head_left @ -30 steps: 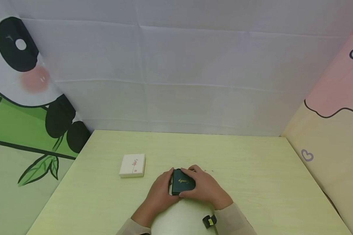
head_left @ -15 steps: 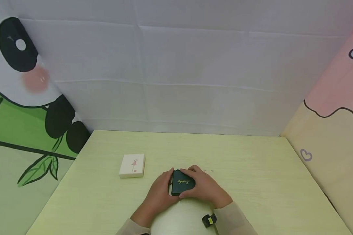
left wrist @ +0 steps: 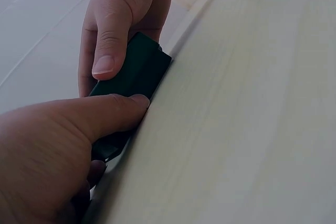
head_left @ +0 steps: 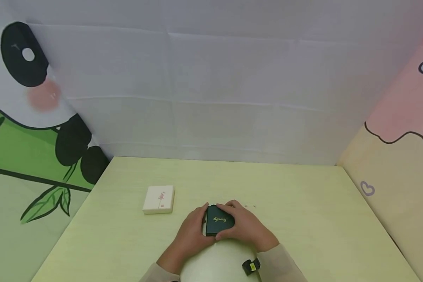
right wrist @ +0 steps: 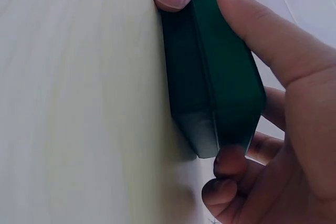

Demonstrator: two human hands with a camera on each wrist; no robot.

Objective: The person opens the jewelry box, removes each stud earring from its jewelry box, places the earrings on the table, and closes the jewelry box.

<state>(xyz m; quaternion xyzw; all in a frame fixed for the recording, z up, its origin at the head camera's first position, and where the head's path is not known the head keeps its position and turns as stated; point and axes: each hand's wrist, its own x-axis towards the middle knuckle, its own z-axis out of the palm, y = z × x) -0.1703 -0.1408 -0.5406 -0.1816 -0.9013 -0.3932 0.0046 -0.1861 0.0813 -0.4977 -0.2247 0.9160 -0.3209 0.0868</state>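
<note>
A dark green box (head_left: 220, 220) with gold lettering is held between two hands at the near middle of the table (head_left: 296, 203).
A white box (head_left: 158, 199) with a pink flower print is set farther off to the left, well apart from the hands; tiny specks (head_left: 254, 206) are scattered just beyond the right hand (head_left: 246, 225), and a small black device (head_left: 251, 266) is seen beside the right sleeve (head_left: 282, 262). The green box's right side is covered by the right hand, whose thumb is laid along the near edge and whose fingers are curled round the right end and far side. The left side is gripped by the left hand (head_left: 191, 231), its thumb pressed along the near face. Whether the table is touched by the box cannot be told for certain.
</note>
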